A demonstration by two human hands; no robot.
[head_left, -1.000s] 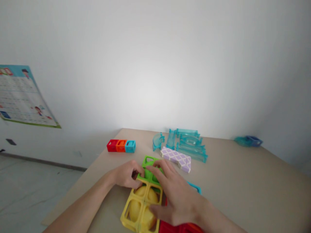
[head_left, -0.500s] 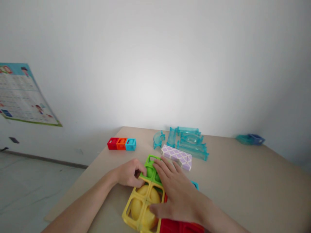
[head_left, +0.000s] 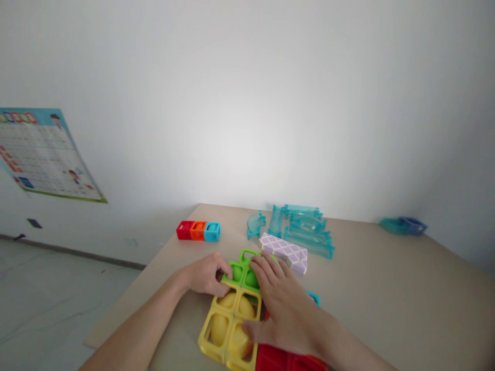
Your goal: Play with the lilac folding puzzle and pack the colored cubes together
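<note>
Yellow cube-frame blocks with rounded shapes inside lie joined to green blocks at the table's near side. My left hand is closed at the left edge, its curled fingers on the green block and its thumb by the yellow. Across the top lies my right hand, fingers stretched over the green blocks and thumb on a yellow one. Red blocks show below my right palm, partly covered. A bit of a blue block peeks out beyond that hand.
A purple lattice-patterned piece lies just past the blocks. Behind it are several clear teal track pieces. A red, orange and blue block row stands back left. A dark blue piece sits far right, near the wall.
The camera view has turned slightly, so everything on the table appears a little further right. Both hands keep nearly the same hold and place on the blocks.
</note>
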